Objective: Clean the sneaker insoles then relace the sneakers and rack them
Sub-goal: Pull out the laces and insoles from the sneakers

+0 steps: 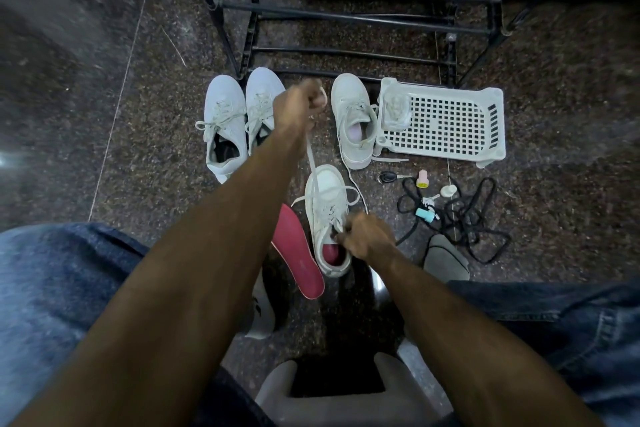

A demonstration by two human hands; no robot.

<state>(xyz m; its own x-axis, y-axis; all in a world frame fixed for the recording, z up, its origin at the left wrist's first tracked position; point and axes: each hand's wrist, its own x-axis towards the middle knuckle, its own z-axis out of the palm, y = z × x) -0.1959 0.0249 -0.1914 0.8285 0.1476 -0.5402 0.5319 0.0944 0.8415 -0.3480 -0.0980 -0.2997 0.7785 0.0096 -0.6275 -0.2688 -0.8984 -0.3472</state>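
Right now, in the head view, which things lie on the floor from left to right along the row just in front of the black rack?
Pair of pale sneakers → single white sneaker → white perforated basket, with a crumpled cloth in its left end.

- White perforated plastic basket (446, 121), lying on the floor at right, with a crumpled pale item in its left end.
- Tangled black cord (464, 215), on the floor nearer than the basket.
- Key with black fob (388, 177), left of the cord.
- Small pink cylinder (422, 179), just right of the key.
- Small white round object (449, 190), at the cord's upper edge.
- Small teal object (426, 215), lying within the cord tangle.
- Dark speckled stone floor (104, 62), pale joint lines running across it.
- Grey stool edge (346, 406), bottom centre of view.
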